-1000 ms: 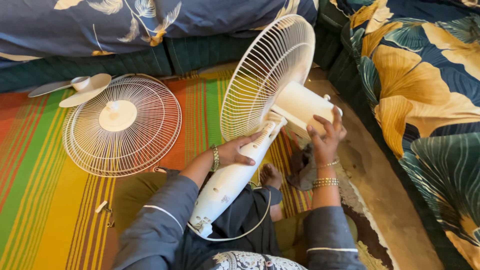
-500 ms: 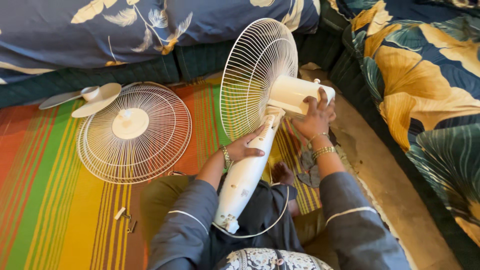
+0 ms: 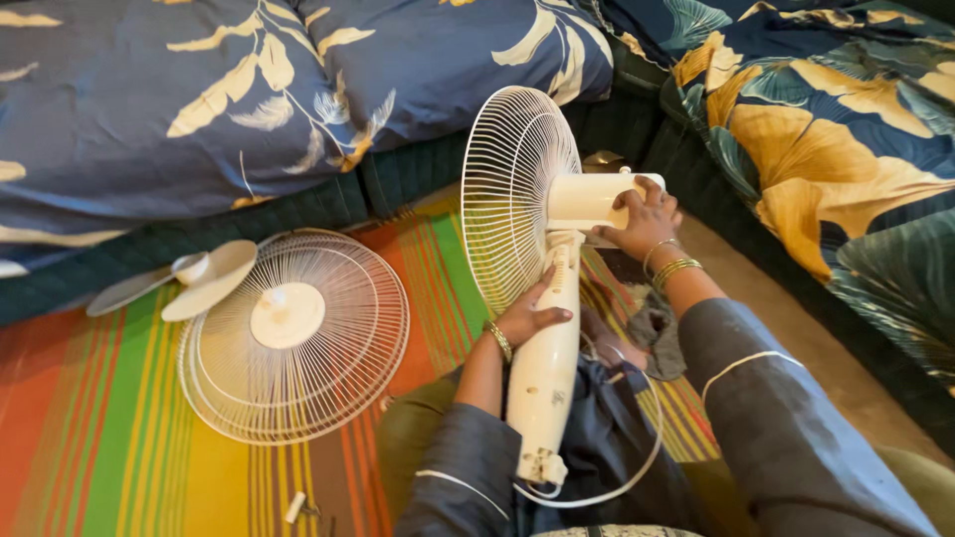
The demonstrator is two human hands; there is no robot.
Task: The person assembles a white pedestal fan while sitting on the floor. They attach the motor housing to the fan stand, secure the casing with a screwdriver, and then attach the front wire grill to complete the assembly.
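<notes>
- Since a second ago, the white plastic fan body with its tall stem (image 3: pixel 549 368) has swung from a slant to nearly upright across the person's lap, and the right hand (image 3: pixel 642 221) has gone from hovering open beside the cylindrical white motor housing (image 3: pixel 587 201) to lying on it.
- The stem's long axis runs from its cut-off base by the lap, where a white power cord (image 3: pixel 617 477) loops out, up to the housing; the round white wire rear grille (image 3: pixel 517 194) stands edge-on to the left of the housing.
- The left hand (image 3: pixel 527 318) is nearer the base: its grip wraps the stem at mid-height from the left, thumb across the front, wrist bent, forearm rising from the lap.
- The right hand is nearer the top: its grip is clenched over the housing's rear end, fingers curled on top, forearm reaching forward and up.
- On the striped woven floor mat (image 3: pixel 119 438) to the left, well apart, lie the detached white wire front grille (image 3: pixel 293 338) and the pale fan blades (image 3: pixel 184 278).
</notes>
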